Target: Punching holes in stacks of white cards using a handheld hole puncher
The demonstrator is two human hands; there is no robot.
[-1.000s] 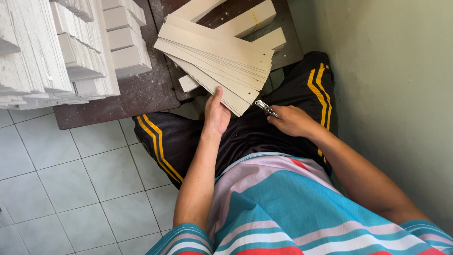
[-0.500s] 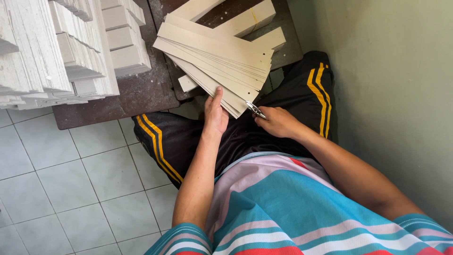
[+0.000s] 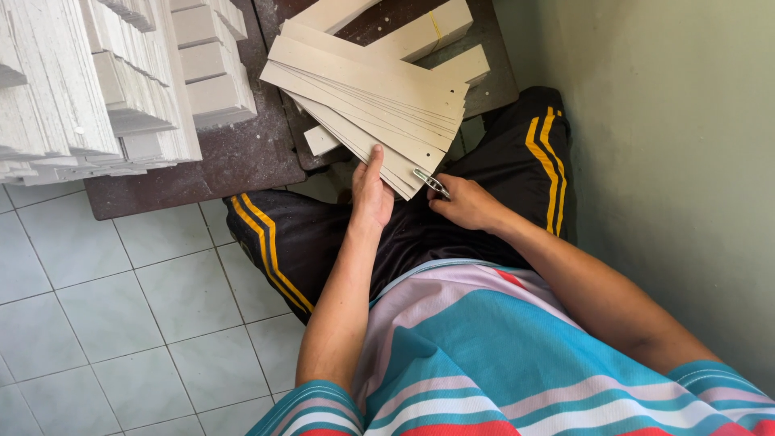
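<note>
Fanned stack of cream cardboard strips (image 3: pixel 367 93) lying on dark counter (image 3: pixel 242 157), just above both hands. Left hand (image 3: pixel 371 194) pressed flat on its lower edge, fingers open. Right hand (image 3: pixel 468 203) closed around small metal pliers (image 3: pixel 430 182), touching the stack corner.

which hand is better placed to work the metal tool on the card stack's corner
Right. The right hand already holds the metal tool at the near corner of the card stack. The left hand lies flat on the stack's edge, steadying it.
</note>
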